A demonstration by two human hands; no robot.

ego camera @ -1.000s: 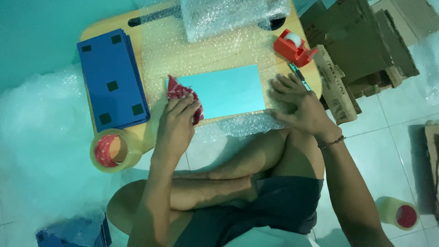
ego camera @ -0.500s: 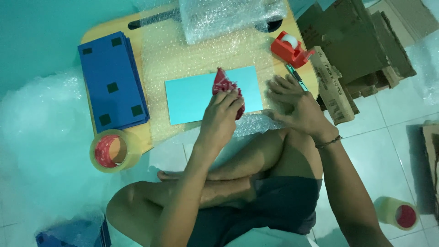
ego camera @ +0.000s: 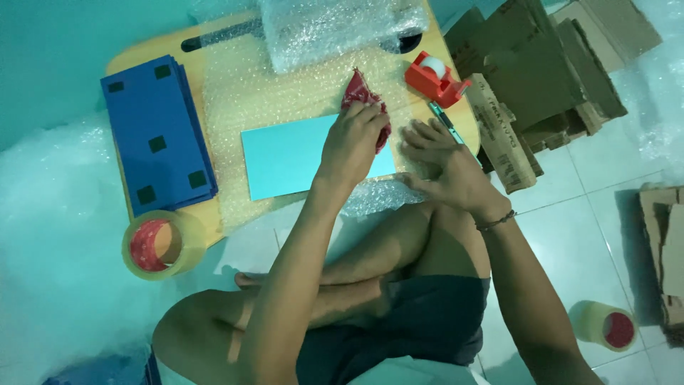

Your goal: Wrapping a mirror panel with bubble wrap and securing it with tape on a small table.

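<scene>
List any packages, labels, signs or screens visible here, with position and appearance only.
Printed brown cardboard box: flattened, long, right of the wooden table, dark print on its side.
Stack of plain brown cardboard boxes: folded flat, upper right on the tiled floor.
More brown cardboard: right edge, partly cut off.
No signs or screens.

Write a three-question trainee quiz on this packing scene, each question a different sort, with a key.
1. True or false: the left hand holds a red cloth at the right end of the light-blue sheet.
2. What lies under the right hand? A) the blue stack B) bubble wrap C) a cardboard box
3. Fill in: the red tape dispenser stands on the table's ______ side, as the picture shows it.

Key: 1 true; 2 B, the bubble wrap spread on the table; 3 right, across from the blue stack.
</scene>
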